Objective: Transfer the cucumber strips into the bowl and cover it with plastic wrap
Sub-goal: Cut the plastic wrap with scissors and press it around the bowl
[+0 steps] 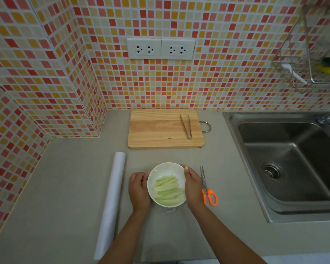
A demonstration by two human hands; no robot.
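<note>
A white bowl (161,169) sits on the grey counter, holding several pale green cucumber strips (168,189). My left hand (138,189) curls around the bowl's left side. My right hand (192,184) cups the right side, thumb on the rim. A thin clear sheet of plastic wrap (170,211) lies under and around the bowl, its edges hard to make out. A white roll of plastic wrap (110,202) lies lengthwise to the left of my left hand.
Orange-handled scissors (208,189) lie just right of my right hand. A wooden cutting board (160,130) with metal tongs (186,126) sits behind the bowl against the tiled wall. A steel sink (286,159) lies to the right.
</note>
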